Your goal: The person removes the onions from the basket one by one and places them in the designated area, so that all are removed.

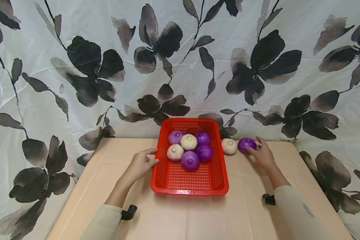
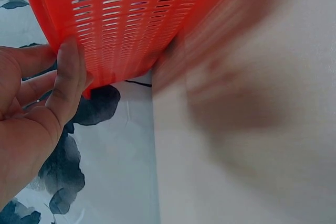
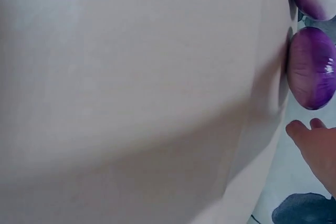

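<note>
Two hands were on the table [image 1: 180, 216], one each side of the red basket [image 1: 189, 186]. Nearest the camera, the left hand [image 1: 139, 165] rested against the basket's left wall, fingers nearly straight and spread, thumb up by the rim — touching the mesh, not clamping it; the left wrist view showed the fingers [image 2: 65, 85] laid flat on the slotted side. Across the basket, the right hand [image 1: 262, 155] lay further back, fingertips touching the loose purple onion [image 1: 247, 144], which sat just to the hand's left and slightly beyond it. The fingers looked relaxed and extended rather than curled round it; from the right wrist view the fingertips [image 3: 310, 135] stood just short of the purple skin, so a grasp could not be confirmed. That onion was round, with no clear long axis, and the right hand was plainly the nearer one. Just beside it stood a white onion [image 1: 229, 146], between it and the basket. Inside the basket, crowded at the far end — four purple onions [image 1: 190, 160] and two white onions [image 1: 188, 142], touching.
</note>
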Available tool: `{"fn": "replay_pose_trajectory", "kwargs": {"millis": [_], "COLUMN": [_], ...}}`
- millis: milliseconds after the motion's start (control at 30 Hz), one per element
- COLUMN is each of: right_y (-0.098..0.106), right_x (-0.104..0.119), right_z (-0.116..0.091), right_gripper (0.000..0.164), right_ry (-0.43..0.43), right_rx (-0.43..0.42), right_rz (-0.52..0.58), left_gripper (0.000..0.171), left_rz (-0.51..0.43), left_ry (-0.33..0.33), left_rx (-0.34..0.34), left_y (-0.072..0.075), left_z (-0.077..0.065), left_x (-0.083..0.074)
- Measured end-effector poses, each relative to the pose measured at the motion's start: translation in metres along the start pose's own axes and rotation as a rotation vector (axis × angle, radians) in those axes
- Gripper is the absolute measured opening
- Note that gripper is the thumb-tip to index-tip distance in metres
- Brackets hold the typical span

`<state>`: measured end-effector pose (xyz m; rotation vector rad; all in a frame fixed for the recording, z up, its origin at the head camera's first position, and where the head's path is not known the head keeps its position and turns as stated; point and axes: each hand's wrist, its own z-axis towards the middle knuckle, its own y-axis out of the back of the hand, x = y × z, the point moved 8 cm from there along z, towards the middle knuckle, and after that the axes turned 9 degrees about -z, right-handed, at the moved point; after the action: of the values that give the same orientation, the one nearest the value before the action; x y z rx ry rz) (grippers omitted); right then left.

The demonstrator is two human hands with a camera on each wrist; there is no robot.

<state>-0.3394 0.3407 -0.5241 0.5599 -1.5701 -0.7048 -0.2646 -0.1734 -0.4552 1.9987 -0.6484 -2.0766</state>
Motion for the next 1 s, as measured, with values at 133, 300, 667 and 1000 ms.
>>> {"fn": "replay_pose_trajectory", "kwargs": {"millis": [133, 300, 667, 1000], "right_y": [0.009, 0.018, 0.018, -0.005], "right_x": [0.006, 0.02, 0.081, 0.143], "right_z": [-0.007, -0.014, -0.031, -0.046], "right_gripper": [0.091, 0.09, 0.08, 0.079], "right_ry": [0.032, 0.097, 0.301, 0.461], "right_rx": [-0.036, -0.067, -0.099, -0.024], "right_rz": [0.006, 0.005, -0.014, 0.005], "left_gripper": [0.051, 0.051, 0.051, 0.051], "left_rz": [-0.003, -0.008, -0.021, -0.009], "left_ry": [-0.001, 0.007, 0.0, 0.0], "left_rx": [0.001, -0.001, 0.004, 0.011], "left_y": [0.0, 0.001, -0.001, -0.001], "left_z": [-0.001, -0.002, -0.002, 0.0], "left_x": [0.0, 0.002, 0.002, 0.002]}}
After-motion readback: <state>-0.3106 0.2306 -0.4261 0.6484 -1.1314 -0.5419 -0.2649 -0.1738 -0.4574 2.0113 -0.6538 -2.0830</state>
